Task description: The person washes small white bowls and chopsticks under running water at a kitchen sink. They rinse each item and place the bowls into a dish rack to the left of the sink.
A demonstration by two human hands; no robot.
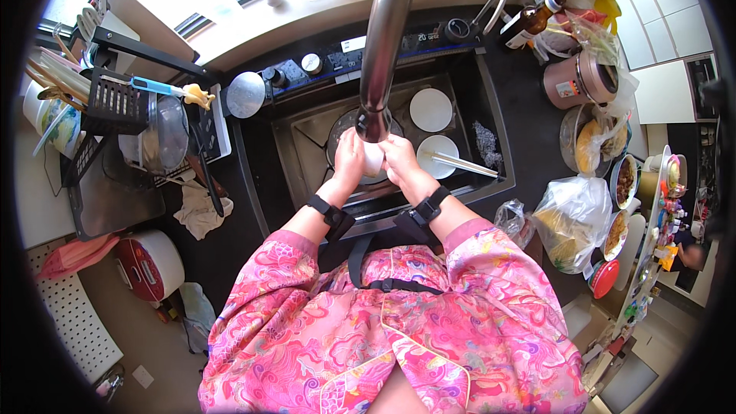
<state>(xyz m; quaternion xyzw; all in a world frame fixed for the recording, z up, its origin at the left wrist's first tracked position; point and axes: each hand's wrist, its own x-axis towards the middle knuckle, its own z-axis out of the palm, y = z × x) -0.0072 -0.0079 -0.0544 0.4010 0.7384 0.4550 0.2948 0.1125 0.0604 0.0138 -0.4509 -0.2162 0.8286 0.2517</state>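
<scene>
My left hand [349, 156] and my right hand [402, 162] together hold a small white bowl or cup [372, 161] directly beneath the metal faucet [376, 63]. The faucet head hides part of it, and I cannot tell whether water is running. Below my hands, a round pan [338, 137] sits in the dark sink [261, 184], partly covered by them. To the right in the sink are a white dish [431, 110] and a white bowl [432, 164]. A pair of light chopsticks [468, 165] rests across that bowl. A steel-wool scrubber [487, 145] lies near the sink's right side.
A dish rack with a black utensil basket [118, 100] stands at left, above a crumpled cloth [202, 210] and a red-and-white rice cooker [150, 264]. On the right counter are a brown glass bottle [533, 20], a pink lidded pot [578, 81] and a plastic bag of food [575, 221].
</scene>
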